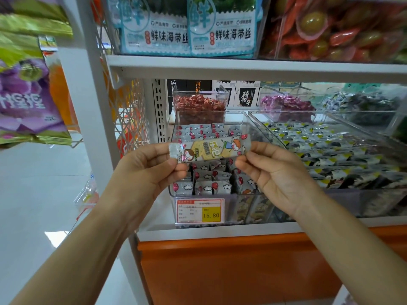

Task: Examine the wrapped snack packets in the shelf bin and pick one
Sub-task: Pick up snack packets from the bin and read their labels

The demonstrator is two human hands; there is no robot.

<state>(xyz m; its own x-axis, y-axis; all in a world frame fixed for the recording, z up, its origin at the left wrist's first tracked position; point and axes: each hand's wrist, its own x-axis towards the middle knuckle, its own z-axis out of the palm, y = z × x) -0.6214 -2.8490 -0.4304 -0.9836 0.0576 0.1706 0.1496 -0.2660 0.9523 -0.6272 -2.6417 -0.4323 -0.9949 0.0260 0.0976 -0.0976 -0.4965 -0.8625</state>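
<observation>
The left hand (152, 170) pinches one end of a long snack packet (209, 149) between thumb and fingers, and the right hand (273, 172) pinches the other end the same way. So both hands are closed on the packet, one at each end, and it is stretched flat between them with its picture side facing up. The packet is up in the air, just in front of the clear bin (244, 123) and a little above it. Inside that bin lie lots of other packets (211, 186) with little clouds and red balloons on them. A price tag (199, 211) with a yellow patch is stuck on the front of the bin, and the bin sits on a white shelf (220, 233). The next bin (275, 133) to the right holds packets with yellow corners, and a small tub (199, 104) of red sweets stands behind. I think this is the looking part of the job. To do it well, hold only the ends so no fingers cover the words, pull gently so the wrapper does not tear, and tip it toward the light to read it
</observation>
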